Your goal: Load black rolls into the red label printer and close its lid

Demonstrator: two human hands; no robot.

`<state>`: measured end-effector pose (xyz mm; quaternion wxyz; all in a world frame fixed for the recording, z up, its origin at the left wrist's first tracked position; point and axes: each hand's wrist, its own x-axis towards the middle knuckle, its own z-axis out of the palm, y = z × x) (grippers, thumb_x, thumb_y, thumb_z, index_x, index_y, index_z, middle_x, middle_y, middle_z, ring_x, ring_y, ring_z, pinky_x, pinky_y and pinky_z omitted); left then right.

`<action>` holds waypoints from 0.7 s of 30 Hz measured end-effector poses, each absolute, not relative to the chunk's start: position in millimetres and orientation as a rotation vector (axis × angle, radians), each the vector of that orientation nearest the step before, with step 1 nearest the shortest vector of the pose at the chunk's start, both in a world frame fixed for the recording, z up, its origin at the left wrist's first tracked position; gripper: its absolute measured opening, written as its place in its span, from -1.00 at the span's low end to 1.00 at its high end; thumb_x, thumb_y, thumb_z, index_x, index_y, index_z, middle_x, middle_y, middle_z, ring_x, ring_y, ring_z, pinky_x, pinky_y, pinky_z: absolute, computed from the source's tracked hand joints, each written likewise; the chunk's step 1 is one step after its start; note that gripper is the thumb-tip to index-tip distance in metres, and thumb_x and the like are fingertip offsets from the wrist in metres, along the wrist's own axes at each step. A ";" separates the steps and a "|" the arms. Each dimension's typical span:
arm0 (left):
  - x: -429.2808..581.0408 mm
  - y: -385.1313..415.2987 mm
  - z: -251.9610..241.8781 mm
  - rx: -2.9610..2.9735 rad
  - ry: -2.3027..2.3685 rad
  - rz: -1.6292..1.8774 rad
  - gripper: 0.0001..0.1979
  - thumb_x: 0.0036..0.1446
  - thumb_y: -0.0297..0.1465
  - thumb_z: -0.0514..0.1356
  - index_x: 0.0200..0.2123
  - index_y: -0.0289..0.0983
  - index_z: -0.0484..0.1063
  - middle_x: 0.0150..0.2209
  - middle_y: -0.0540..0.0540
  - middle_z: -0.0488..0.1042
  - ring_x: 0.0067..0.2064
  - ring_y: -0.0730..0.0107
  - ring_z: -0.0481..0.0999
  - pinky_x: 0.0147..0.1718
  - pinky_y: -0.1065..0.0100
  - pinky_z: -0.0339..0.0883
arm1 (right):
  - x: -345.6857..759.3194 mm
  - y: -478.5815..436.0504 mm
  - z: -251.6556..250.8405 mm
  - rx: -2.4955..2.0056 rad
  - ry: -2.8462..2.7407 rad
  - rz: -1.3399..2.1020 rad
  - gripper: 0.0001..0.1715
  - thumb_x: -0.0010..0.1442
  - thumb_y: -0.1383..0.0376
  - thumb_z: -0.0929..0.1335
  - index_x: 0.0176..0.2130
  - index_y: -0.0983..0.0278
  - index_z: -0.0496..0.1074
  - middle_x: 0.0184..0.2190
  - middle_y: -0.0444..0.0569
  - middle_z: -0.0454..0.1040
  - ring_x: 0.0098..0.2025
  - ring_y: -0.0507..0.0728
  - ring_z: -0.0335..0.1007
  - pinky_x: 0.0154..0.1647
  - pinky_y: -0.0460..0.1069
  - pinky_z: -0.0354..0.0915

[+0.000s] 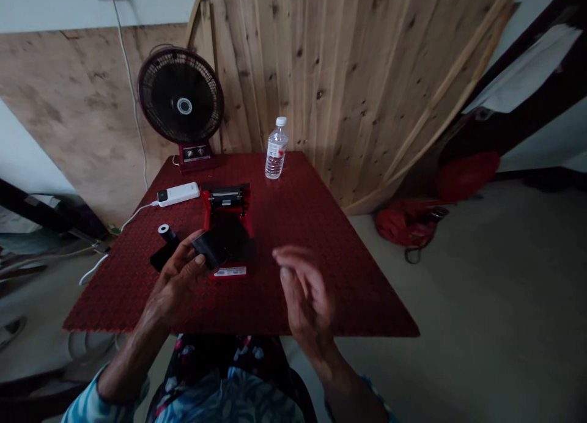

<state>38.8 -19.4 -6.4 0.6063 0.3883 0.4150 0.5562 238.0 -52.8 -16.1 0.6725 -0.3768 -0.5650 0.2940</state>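
My left hand (181,276) is closed on a dark, flat piece (208,250), held between thumb and fingers above the red table. Behind and beside that piece stands a red and black device (227,200) with a roller at its back and a white label at its front. To the right, my right hand (305,288) is raised over the table, somewhat blurred, its fingers curled towards the thumb; whether anything small is between them cannot be made out. Left of the device lie a small black roll with a white end (166,231) and a black object (161,258).
A fan (183,105) stands at the back left of the red table (358,288). A clear bottle (276,151) is upright near the back edge. A white power bank (178,194) with a cable lies on the left. Wooden boards rise behind.
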 end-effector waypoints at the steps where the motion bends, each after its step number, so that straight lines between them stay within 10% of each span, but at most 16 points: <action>1: 41.4 -20.2 -8.5 0.884 0.949 1.297 -0.49 -0.01 -0.25 0.40 0.02 -0.16 0.41 -0.05 -0.10 0.56 -0.08 0.23 0.57 -0.11 0.30 0.44 | 236.6 -62.1 -15.5 -0.825 -1.402 0.698 -0.79 0.34 0.29 0.26 -0.08 0.05 0.43 -0.14 -0.03 0.48 -0.06 0.13 0.41 -0.05 0.07 0.36; 10: 51.8 -49.8 -2.2 1.251 1.083 1.281 -0.63 -0.01 -0.31 0.40 -0.15 -0.19 0.38 -0.23 -0.04 0.57 -0.21 0.33 0.56 -0.22 0.41 0.41 | 221.4 -65.1 -20.7 -0.874 -1.213 1.533 -0.46 0.20 -0.09 0.34 0.01 0.20 0.32 -0.13 0.01 0.53 -0.19 0.13 0.52 -0.24 0.01 0.43; 21: 46.6 -61.3 -20.8 1.330 1.049 1.219 -0.60 0.01 -0.42 0.39 -0.07 -0.16 0.38 -0.13 -0.05 0.50 -0.09 0.32 0.50 -0.07 0.35 0.37 | 221.5 -63.7 -17.9 -0.829 -1.004 1.517 -0.52 0.04 0.01 0.49 -0.15 0.17 0.36 -0.18 -0.08 0.54 -0.07 0.11 0.46 -0.07 -0.01 0.35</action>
